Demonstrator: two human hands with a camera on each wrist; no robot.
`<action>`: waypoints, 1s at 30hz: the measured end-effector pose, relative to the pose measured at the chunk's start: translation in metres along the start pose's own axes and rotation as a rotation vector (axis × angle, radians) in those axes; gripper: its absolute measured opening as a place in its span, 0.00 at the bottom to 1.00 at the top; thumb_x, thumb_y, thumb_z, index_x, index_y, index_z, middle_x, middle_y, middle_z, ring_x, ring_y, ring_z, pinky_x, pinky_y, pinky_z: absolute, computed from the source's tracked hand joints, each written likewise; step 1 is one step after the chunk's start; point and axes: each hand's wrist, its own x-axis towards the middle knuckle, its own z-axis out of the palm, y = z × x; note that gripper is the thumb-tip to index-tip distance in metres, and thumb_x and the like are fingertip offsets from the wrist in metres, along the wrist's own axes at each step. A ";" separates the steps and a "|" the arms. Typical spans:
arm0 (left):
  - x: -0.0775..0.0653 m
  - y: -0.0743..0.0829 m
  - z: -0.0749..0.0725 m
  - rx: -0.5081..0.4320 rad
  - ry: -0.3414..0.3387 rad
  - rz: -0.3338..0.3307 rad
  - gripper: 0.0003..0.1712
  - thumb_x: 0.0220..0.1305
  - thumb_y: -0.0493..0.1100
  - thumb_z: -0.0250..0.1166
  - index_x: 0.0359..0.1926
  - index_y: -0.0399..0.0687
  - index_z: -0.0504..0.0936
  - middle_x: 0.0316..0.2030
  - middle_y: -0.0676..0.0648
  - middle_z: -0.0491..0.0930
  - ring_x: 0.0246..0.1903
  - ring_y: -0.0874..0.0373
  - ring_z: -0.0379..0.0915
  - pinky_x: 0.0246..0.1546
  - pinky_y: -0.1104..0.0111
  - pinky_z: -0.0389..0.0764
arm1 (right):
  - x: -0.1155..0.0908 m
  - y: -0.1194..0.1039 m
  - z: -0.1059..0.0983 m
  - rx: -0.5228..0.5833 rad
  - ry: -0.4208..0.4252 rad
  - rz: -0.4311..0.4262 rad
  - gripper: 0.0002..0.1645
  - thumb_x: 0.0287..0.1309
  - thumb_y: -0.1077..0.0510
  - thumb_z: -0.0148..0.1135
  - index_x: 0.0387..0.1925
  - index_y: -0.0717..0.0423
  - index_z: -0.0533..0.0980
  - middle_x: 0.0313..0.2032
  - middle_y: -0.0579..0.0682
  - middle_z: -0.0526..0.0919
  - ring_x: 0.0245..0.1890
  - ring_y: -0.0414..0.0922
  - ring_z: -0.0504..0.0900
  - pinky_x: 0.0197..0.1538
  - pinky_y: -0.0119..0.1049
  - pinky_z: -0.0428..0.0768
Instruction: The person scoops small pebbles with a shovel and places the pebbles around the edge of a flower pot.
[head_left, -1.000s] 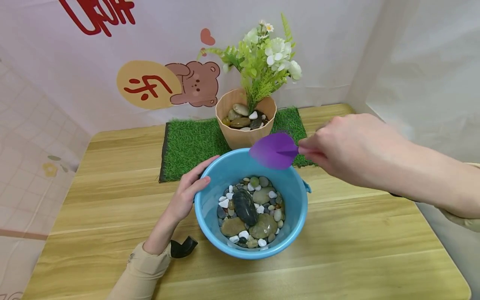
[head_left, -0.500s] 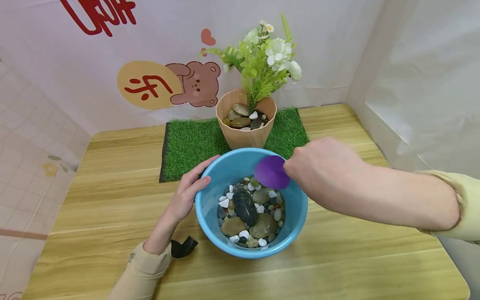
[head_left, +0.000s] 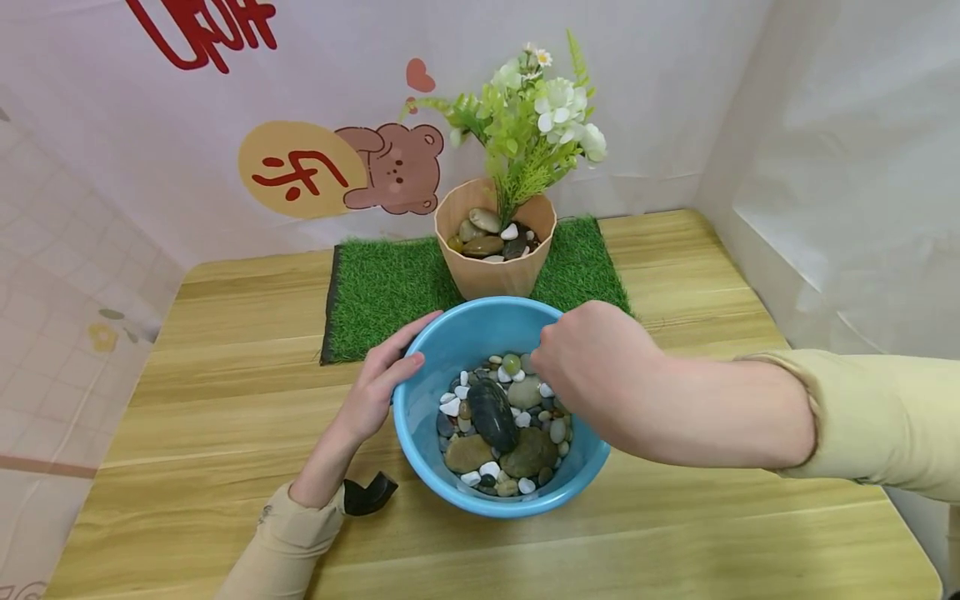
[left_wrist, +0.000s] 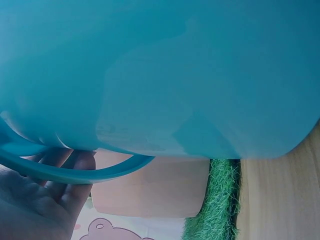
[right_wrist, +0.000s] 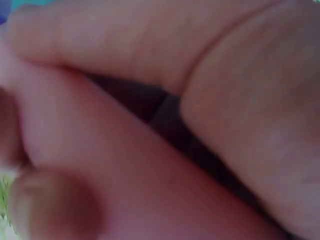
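A blue bucket (head_left: 480, 329) stands on the table with stones inside, among them a large black stone (head_left: 492, 415) and several white pebbles. My left hand (head_left: 378, 383) holds its left side, thumb on the rim. In the left wrist view the fingers reach past the bucket's blue handle (left_wrist: 75, 175). My right hand (head_left: 592, 367) is over the bucket's right side, gripping a small shovel by its pink handle (right_wrist: 125, 165). The shovel's purple blade is hidden behind the hand in the head view; only a purple sliver shows in the right wrist view.
Behind the bucket, a peach flowerpot (head_left: 495, 279) with stones and white artificial flowers (head_left: 562, 108) stands on a green turf mat (head_left: 382, 292). A black angular piece (head_left: 370, 493) sits at my left cuff. A printed cloth backdrop (head_left: 660, 92) hangs behind the wooden table (head_left: 735, 533).
My right hand has moved left and down from beyond the bucket's far right rim to over its inside, taking the purple blade out of sight. The left hand stays on the rim.
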 end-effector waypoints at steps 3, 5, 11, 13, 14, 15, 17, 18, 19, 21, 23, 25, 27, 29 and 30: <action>0.000 0.000 0.001 0.004 0.003 0.001 0.33 0.76 0.37 0.46 0.79 0.33 0.63 0.71 0.25 0.71 0.62 0.53 0.80 0.54 0.59 0.90 | 0.007 -0.003 0.002 -0.010 -0.016 -0.025 0.28 0.44 0.57 0.79 0.10 0.44 0.64 0.13 0.40 0.57 0.18 0.37 0.53 0.18 0.27 0.66; 0.000 0.001 0.001 0.009 0.004 0.002 0.33 0.76 0.37 0.46 0.79 0.34 0.63 0.71 0.26 0.71 0.63 0.48 0.80 0.54 0.58 0.90 | 0.011 -0.003 0.003 0.005 -0.030 -0.038 0.29 0.48 0.58 0.77 0.10 0.44 0.64 0.13 0.40 0.55 0.19 0.37 0.52 0.18 0.27 0.67; 0.000 0.001 0.002 0.018 0.003 -0.002 0.32 0.76 0.38 0.46 0.79 0.34 0.63 0.71 0.26 0.72 0.63 0.42 0.79 0.53 0.58 0.90 | 0.022 0.009 0.010 0.159 -0.062 -0.055 0.28 0.55 0.62 0.76 0.14 0.44 0.64 0.14 0.41 0.63 0.17 0.38 0.59 0.20 0.31 0.74; 0.001 0.001 0.002 0.020 0.002 -0.004 0.32 0.77 0.38 0.46 0.79 0.35 0.63 0.71 0.26 0.72 0.63 0.43 0.79 0.54 0.59 0.90 | 0.023 0.012 0.012 0.207 -0.067 -0.053 0.23 0.54 0.63 0.76 0.16 0.46 0.70 0.15 0.42 0.71 0.16 0.39 0.65 0.21 0.32 0.78; 0.001 0.001 0.002 0.021 0.002 -0.004 0.32 0.77 0.38 0.46 0.79 0.35 0.63 0.71 0.26 0.72 0.63 0.44 0.79 0.54 0.59 0.90 | 0.023 0.013 0.013 0.219 -0.070 -0.051 0.20 0.53 0.63 0.76 0.17 0.46 0.73 0.16 0.44 0.75 0.16 0.40 0.69 0.21 0.34 0.80; 0.001 0.001 0.002 0.024 0.003 -0.003 0.32 0.77 0.38 0.46 0.79 0.35 0.63 0.71 0.26 0.72 0.63 0.44 0.80 0.54 0.58 0.90 | 0.023 0.014 0.014 0.232 -0.073 -0.050 0.16 0.53 0.62 0.77 0.19 0.48 0.76 0.18 0.45 0.78 0.17 0.42 0.72 0.22 0.35 0.81; 0.001 0.001 0.002 0.024 0.002 -0.005 0.32 0.77 0.38 0.46 0.79 0.35 0.63 0.71 0.26 0.72 0.63 0.46 0.80 0.55 0.59 0.89 | 0.022 0.016 0.017 0.260 -0.068 -0.045 0.11 0.53 0.63 0.76 0.23 0.49 0.80 0.22 0.48 0.83 0.18 0.44 0.76 0.24 0.37 0.83; 0.001 0.001 0.001 0.024 0.003 -0.006 0.32 0.77 0.39 0.46 0.79 0.35 0.63 0.71 0.26 0.72 0.63 0.47 0.80 0.55 0.58 0.90 | 0.021 0.017 0.018 0.279 -0.066 -0.041 0.09 0.54 0.64 0.74 0.24 0.50 0.82 0.23 0.49 0.84 0.19 0.45 0.77 0.24 0.37 0.83; 0.001 0.001 0.001 0.024 0.004 -0.006 0.32 0.77 0.38 0.47 0.79 0.35 0.63 0.71 0.26 0.72 0.63 0.48 0.80 0.54 0.59 0.90 | 0.021 0.018 0.018 0.299 -0.066 -0.036 0.08 0.55 0.64 0.73 0.25 0.51 0.82 0.23 0.50 0.84 0.20 0.45 0.77 0.24 0.37 0.83; 0.001 0.001 0.001 0.026 0.006 -0.007 0.32 0.77 0.38 0.47 0.79 0.35 0.64 0.70 0.26 0.72 0.62 0.50 0.81 0.54 0.60 0.90 | 0.020 0.018 0.020 0.334 -0.072 -0.024 0.08 0.57 0.65 0.71 0.25 0.51 0.82 0.24 0.50 0.85 0.20 0.45 0.77 0.24 0.37 0.82; 0.000 0.001 0.000 0.026 0.007 -0.008 0.32 0.77 0.38 0.47 0.79 0.35 0.64 0.70 0.26 0.72 0.61 0.53 0.82 0.53 0.62 0.90 | 0.019 0.019 0.021 0.357 -0.073 -0.014 0.10 0.58 0.66 0.69 0.24 0.52 0.82 0.23 0.50 0.84 0.20 0.44 0.76 0.24 0.37 0.81; 0.000 0.000 0.000 0.026 0.008 -0.007 0.32 0.77 0.39 0.47 0.79 0.35 0.64 0.70 0.25 0.72 0.60 0.57 0.82 0.53 0.63 0.90 | 0.019 0.019 0.022 0.374 -0.073 -0.008 0.10 0.59 0.66 0.69 0.24 0.52 0.82 0.22 0.50 0.84 0.20 0.44 0.76 0.24 0.36 0.81; 0.000 0.000 0.000 0.022 0.007 -0.007 0.32 0.77 0.39 0.46 0.79 0.35 0.64 0.70 0.25 0.72 0.60 0.62 0.82 0.53 0.63 0.90 | 0.018 0.018 0.022 0.377 -0.063 -0.009 0.10 0.59 0.66 0.68 0.24 0.52 0.82 0.22 0.50 0.84 0.20 0.44 0.76 0.24 0.36 0.81; 0.000 -0.001 0.000 0.017 0.004 -0.007 0.32 0.77 0.38 0.46 0.79 0.35 0.63 0.70 0.25 0.72 0.59 0.66 0.82 0.54 0.63 0.90 | 0.018 0.018 0.023 0.377 -0.057 -0.010 0.11 0.59 0.66 0.68 0.23 0.52 0.82 0.22 0.50 0.84 0.20 0.44 0.76 0.24 0.36 0.81; 0.000 -0.001 0.000 0.015 0.002 -0.006 0.32 0.77 0.38 0.46 0.79 0.35 0.63 0.70 0.25 0.71 0.59 0.67 0.81 0.54 0.63 0.89 | 0.017 0.018 0.023 0.374 -0.053 -0.008 0.11 0.60 0.66 0.68 0.23 0.52 0.82 0.22 0.50 0.84 0.20 0.44 0.76 0.24 0.36 0.81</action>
